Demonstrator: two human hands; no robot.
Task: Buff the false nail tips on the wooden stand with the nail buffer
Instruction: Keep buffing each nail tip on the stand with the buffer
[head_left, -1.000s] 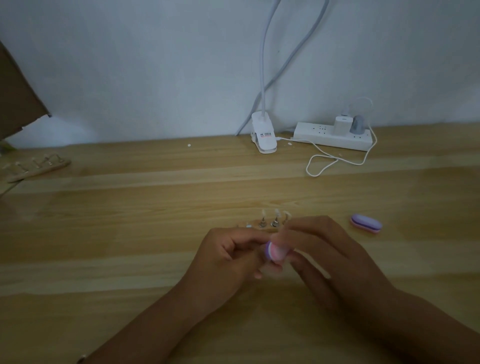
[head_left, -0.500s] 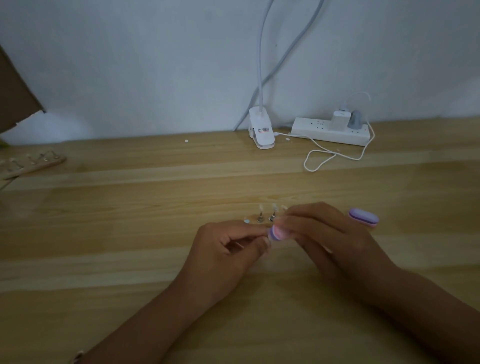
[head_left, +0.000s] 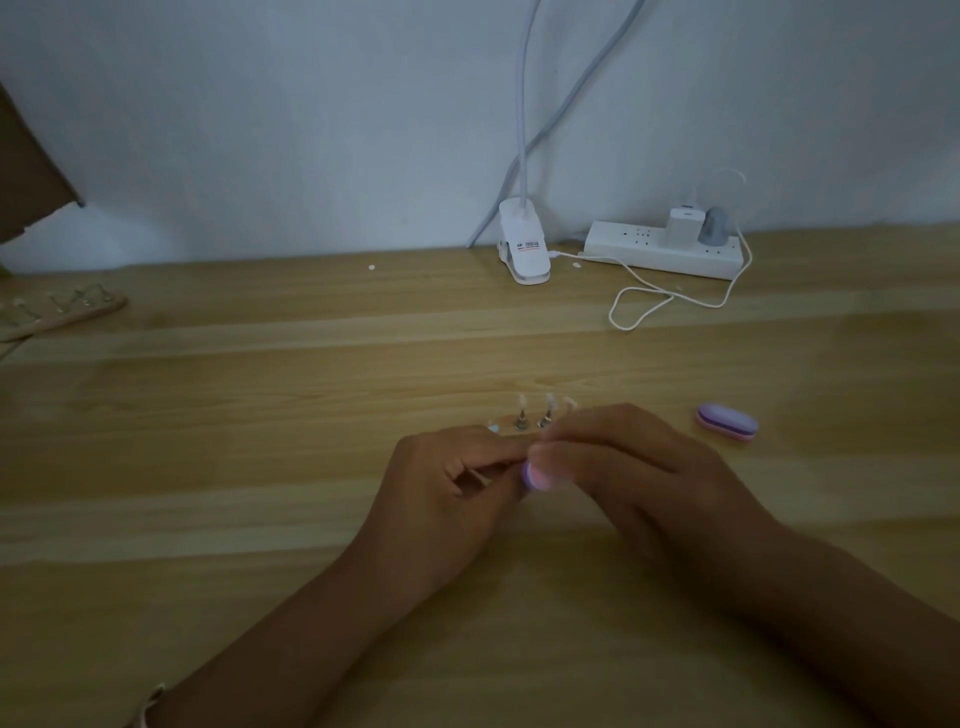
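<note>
**Right grip clamps buffer at the nail stand**

Fingers of the right grip (head_left: 623, 467) close round a pink-and-lilac nail buffer (head_left: 535, 475). Its rounded end shows between the two hands, just in front of the wooden stand (head_left: 511, 435), which sits midway between the far and near edges of the surface (head_left: 260, 441). The left grip (head_left: 447, 488) is curled against the stand's near side; whether it pinches the stand, a tip or nothing cannot be told. Three false nail tips (head_left: 549, 402) stand upright on metal posts behind the knuckles. Buffing appears to be under way on a tip hidden by the fingers. The next move calls for short, light strokes on a steadied stand, then a shift along the row. A second buffer (head_left: 726, 429) lies unused toward the right edge.
</note>
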